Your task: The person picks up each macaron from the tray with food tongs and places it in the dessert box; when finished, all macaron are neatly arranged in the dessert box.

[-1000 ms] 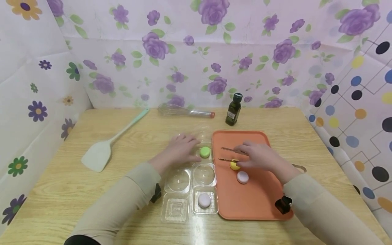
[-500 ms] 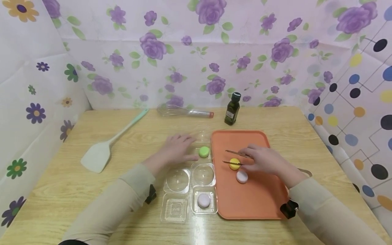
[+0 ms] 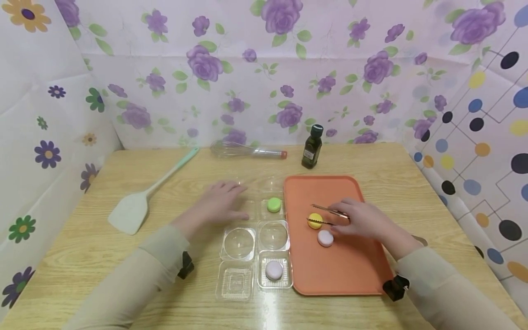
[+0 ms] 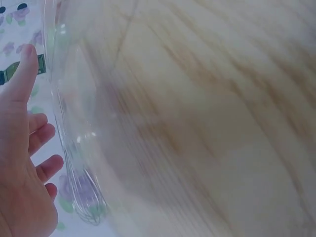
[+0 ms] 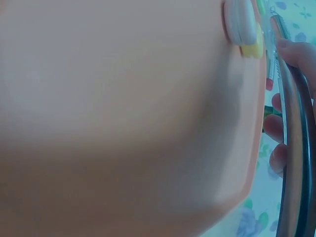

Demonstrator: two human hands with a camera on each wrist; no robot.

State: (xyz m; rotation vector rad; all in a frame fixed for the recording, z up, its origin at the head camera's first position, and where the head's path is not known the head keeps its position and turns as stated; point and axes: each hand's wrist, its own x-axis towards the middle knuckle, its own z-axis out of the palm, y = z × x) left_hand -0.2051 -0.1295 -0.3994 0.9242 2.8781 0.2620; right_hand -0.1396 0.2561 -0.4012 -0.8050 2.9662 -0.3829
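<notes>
My right hand holds metal tongs over the orange tray. The jaws stand apart, one arm crossing in front of a yellow macaron; whether they touch it I cannot tell. Just nearer lies a lavender macaron, also seen in the right wrist view as a pale macaron. Left of the tray, clear plastic boxes hold a green macaron and another lavender macaron. My left hand, thumb apart from the loosely bent fingers, holds nothing near the far left box.
A whisk and a dark green bottle are at the table's back. A pale spatula lies far left. Domed clear lids sit between the box bases. Patterned cloth surrounds the table on the back and sides.
My left hand has drawn back leftward, away from the green macaron. My right hand and the tongs have shifted a little to the right. The macarons stay in place.
</notes>
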